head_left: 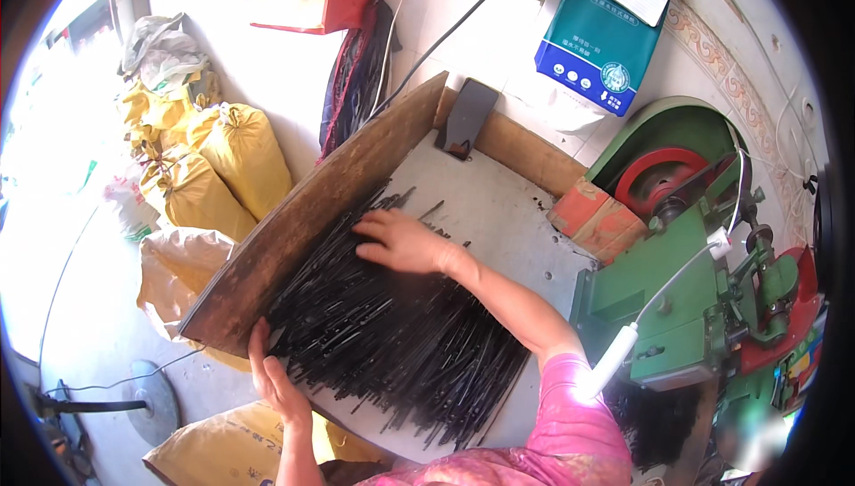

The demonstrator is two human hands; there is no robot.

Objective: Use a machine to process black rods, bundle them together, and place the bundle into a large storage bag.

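A broad heap of thin black rods (401, 334) lies on a pale worktop, most of them pointing roughly the same slanted way. Over the far part of the heap, my right hand (401, 241) rests palm down with its fingers spread, touching the rods and gripping none that I can see. My left hand (279, 383) is at the near left corner, fingers stretched upward against the near end of the brown wooden side board (321, 210) and beside the rod ends. Its fingers and thumb are apart.
A green machine with a red wheel (659, 179) stands at the right, a lit white lamp (614, 361) before it. A reddish block (597, 219) and a dark phone-like object (470, 112) sit at the back. Yellow sacks (236, 152) stand left; a fan base (151, 401) is on the floor.
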